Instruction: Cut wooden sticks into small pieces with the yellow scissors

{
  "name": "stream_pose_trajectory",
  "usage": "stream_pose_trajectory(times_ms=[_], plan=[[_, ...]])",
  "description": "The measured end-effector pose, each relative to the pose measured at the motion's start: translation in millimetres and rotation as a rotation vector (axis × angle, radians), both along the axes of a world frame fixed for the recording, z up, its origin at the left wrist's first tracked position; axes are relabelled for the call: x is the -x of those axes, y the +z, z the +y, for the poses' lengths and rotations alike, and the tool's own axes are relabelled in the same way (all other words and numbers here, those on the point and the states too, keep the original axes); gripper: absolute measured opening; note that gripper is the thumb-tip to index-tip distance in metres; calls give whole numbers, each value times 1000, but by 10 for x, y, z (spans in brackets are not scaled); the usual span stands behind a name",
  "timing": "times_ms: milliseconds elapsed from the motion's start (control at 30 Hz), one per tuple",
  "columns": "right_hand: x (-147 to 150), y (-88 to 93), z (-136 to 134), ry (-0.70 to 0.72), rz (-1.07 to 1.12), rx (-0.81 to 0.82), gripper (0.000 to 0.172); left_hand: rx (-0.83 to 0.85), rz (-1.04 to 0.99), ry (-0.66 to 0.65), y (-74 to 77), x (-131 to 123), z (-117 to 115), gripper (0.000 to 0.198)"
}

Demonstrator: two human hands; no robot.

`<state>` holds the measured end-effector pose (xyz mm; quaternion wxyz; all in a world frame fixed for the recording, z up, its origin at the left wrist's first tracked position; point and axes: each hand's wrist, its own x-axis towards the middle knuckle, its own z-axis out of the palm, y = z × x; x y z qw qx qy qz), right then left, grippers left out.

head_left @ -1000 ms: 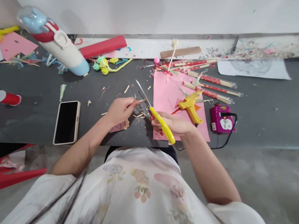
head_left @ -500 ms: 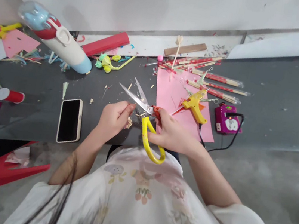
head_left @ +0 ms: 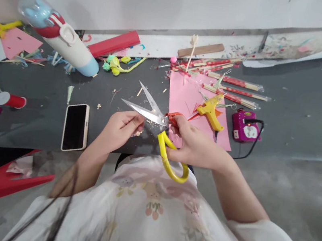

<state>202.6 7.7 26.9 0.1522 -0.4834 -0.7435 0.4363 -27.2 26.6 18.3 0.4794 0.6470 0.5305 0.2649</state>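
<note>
My right hand (head_left: 186,141) is closed around the handles of a pair of scissors (head_left: 153,113), one handle orange-red and the other yellow. The blades are spread apart and point to the left over the table. Close by the lower blade, my left hand (head_left: 123,129) pinches something too small to make out between thumb and fingers. A small beige cluster (head_left: 137,134) shows partly below those fingertips; how it is held is hidden. Short cut stick pieces (head_left: 140,91) and crumbs lie around the blades on the dark table (head_left: 101,127).
To the left are a phone (head_left: 75,127), a red thread spool (head_left: 11,100) and a water bottle (head_left: 68,47). On the right, a yellow glue gun (head_left: 211,111) rests on pink paper (head_left: 180,95), beside a purple box with a cable (head_left: 244,126). Wrapped chopsticks (head_left: 234,81) lie behind.
The scissors and my right hand have shifted slightly right and toward me. The lower blade now lies over my left fingertips, and the beige cluster is more covered.
</note>
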Motion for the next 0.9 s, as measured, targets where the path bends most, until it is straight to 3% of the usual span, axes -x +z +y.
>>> stream_pose_trajectory(times_ms=[200,400,567,633,700,800,833,900], plan=[[-1,-13,-12,-14,33,86,51,-53,91,-50,47,3,-17,49],[114,-158,-52,-30,217,183,37,-140,201,-133,125,3,38,51],[252,-243,-94,-115,236,221,31,-172,365,-149,107,34,96,49],[299,-254,-98,-172,255,259,29,-306,500,-103,87,20,88,45],[344,-264,-93,-224,295,306,27,-563,609,35,82,-24,52,35],[410,-302,-67,-257,339,347,27,-904,560,190,146,-142,-54,18],[430,-323,-54,-256,338,344,27,-954,491,140,185,-193,-97,15],[465,-373,-24,-250,305,324,26,-957,298,-84,264,-308,-176,15]])
